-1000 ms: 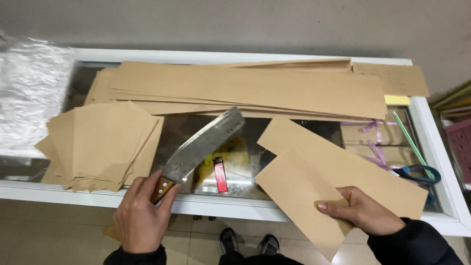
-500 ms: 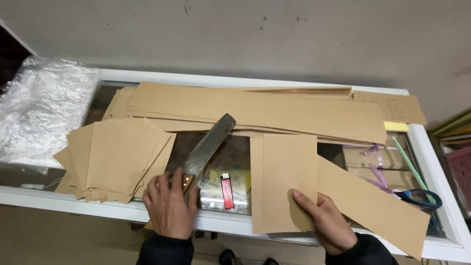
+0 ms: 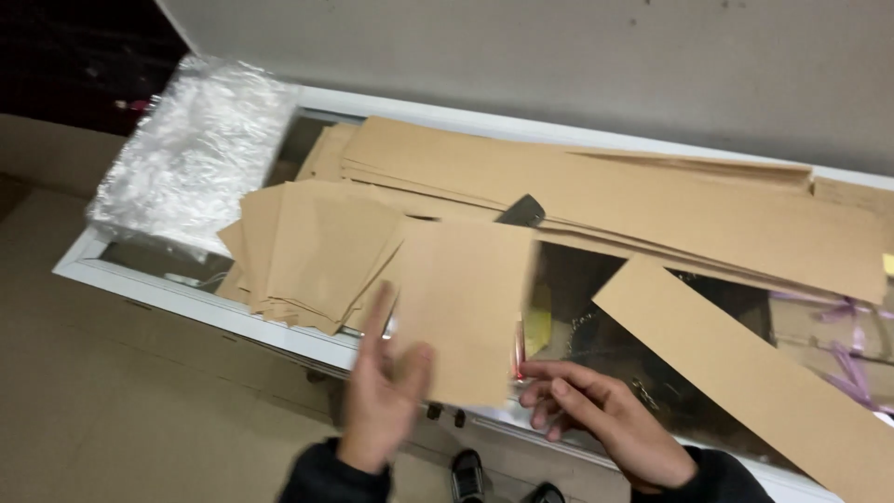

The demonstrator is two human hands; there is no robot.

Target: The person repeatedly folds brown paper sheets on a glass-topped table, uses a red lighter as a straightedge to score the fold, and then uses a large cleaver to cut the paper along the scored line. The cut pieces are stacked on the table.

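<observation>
A cut sheet of brown paper (image 3: 463, 298) lies in front of me on the glass counter (image 3: 177, 291), blurred with motion. My left hand (image 3: 384, 391) rests on its lower left edge with fingers spread and the forefinger stretched out. My right hand (image 3: 596, 419) pinches the sheet's lower right corner with its fingertips. Only the dark tip of a cleaver blade (image 3: 522, 211) shows above the sheet; the rest is hidden under it. Just left of the sheet lies a fanned stack of cut brown sheets (image 3: 312, 250).
Long brown paper strips (image 3: 633, 200) are piled along the back of the counter, and one long strip (image 3: 759, 377) lies slantwise at the right. A crinkled clear plastic bundle (image 3: 196, 158) sits at the left end. Purple ribbons (image 3: 849, 365) lie at the far right.
My left hand has let go of the cleaver handle and moved onto the cut sheet. The sheet has slid left over the cleaver, toward the stack. My view has swung left.
</observation>
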